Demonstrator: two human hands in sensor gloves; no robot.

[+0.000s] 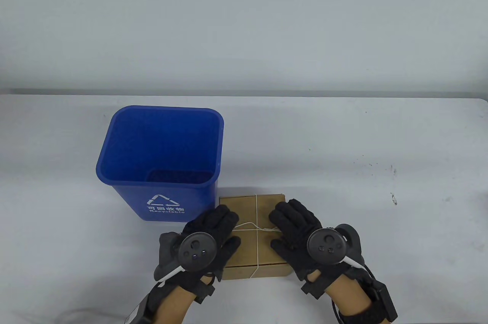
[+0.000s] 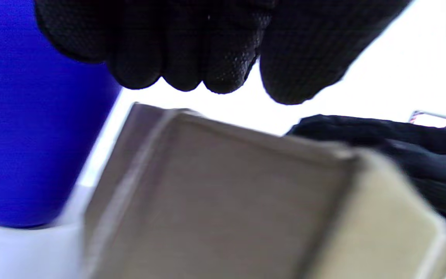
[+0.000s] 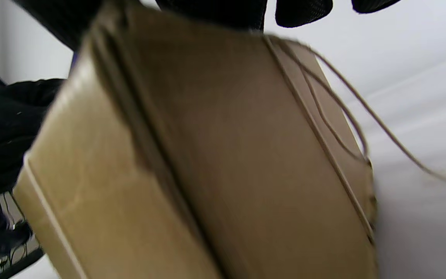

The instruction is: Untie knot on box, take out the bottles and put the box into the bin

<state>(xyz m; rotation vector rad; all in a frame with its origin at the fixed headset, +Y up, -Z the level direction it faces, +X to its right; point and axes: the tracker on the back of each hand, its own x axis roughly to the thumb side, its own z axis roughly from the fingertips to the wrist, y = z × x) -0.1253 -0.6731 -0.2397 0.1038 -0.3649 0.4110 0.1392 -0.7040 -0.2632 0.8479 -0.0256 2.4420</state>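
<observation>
A white desk (image 1: 343,141) carries a blue recycling bin (image 1: 162,160) with a string-tied cardboard box (image 1: 253,236) just beside it. The left hand (image 1: 207,240) and right hand (image 1: 301,238) rest on the box, fingers relaxed beside the knot (image 1: 263,229).

A pale grey worktop (image 1: 343,141) runs across the table view, its far edge straight against a plain, light wall (image 1: 244,22) and its far right corner rounded. A few small dark specks (image 1: 392,170) lie scattered on the right part of the surface, with one more mark (image 1: 394,198) nearer the front on that side. In the right wrist view the same pale surface (image 3: 420,217) shows, blurred.
</observation>
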